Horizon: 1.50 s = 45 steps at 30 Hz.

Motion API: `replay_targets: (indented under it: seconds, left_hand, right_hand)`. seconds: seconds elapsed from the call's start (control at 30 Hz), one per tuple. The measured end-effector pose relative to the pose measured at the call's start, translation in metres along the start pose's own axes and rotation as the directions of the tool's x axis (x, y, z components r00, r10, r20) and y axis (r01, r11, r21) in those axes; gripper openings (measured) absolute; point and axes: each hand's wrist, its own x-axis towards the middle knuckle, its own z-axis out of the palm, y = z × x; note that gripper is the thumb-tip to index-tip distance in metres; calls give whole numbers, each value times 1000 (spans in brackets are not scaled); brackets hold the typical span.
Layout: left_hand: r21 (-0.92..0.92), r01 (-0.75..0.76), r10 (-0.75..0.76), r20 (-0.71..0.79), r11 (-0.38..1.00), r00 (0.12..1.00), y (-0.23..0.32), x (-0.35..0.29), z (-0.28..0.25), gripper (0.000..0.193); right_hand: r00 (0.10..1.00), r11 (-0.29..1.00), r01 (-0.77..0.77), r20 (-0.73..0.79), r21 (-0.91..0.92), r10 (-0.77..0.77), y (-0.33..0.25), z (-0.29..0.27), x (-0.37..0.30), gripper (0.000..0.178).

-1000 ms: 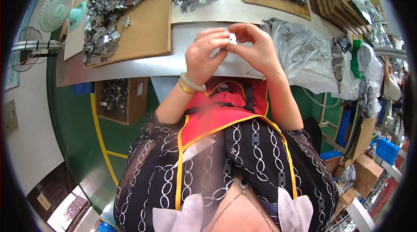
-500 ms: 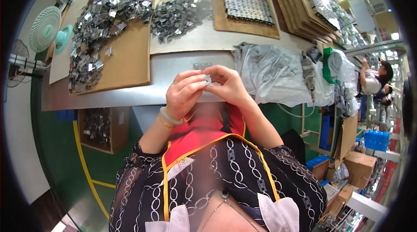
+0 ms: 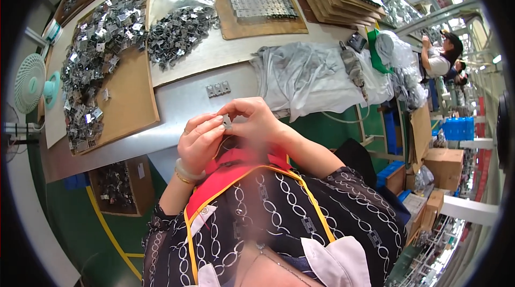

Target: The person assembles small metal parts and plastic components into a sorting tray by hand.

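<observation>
In front of my apron, both hands meet around a small silver metal plate (image 3: 226,121) with notched edges. The fingers and thumb of my left hand (image 3: 199,142) pinch it from one side. My right hand (image 3: 255,119) is closed on its other side, partly covering it. Just beyond my fingertips, a short row of similar metal pieces (image 3: 218,89) lies on the bare metal tabletop (image 3: 179,102), touched by neither hand.
Loose metal parts (image 3: 88,67) heap on a cardboard sheet (image 3: 131,85) at left, with another pile (image 3: 179,32) beside it. Farther back, parts stand in rows on a board (image 3: 263,29). Grey cloth (image 3: 306,72) and a power screwdriver (image 3: 352,67) lie right. A fan (image 3: 30,83) stands left.
The view has turned, so the table and hands sit farther left. The row of pieces shows more fully beyond my hands. Both hands still hold the plate, its face turned slightly differently.
</observation>
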Motion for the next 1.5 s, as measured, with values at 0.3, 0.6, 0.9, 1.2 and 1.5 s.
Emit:
replay_targets:
  seconds: [0.3,0.6,0.9,1.2,1.5]
  left_hand:
    - [-34,7,-4,67,999,998,-4,-17,0,28]
    - [147,31,-66,244,989,967,-39,-41,-17,24]
    - [521,425,-599,223,740,769,-132,-40,8,33]
    - [171,570,-581,434,803,689,-130,-29,35,46]
    - [161,542,-559,379,825,738,-139,-22,51,40]
  right_hand:
    - [992,977,-123,7,173,124,8,13,-15,26]
    - [899,764,-414,354,494,258,46,20,-9,63]
    - [966,833,-255,-82,-492,247,111,7,31,73]
    - [968,809,-194,-244,-555,64,122,38,37,38]
    - [981,794,-135,-190,-593,25,125,19,38,31]
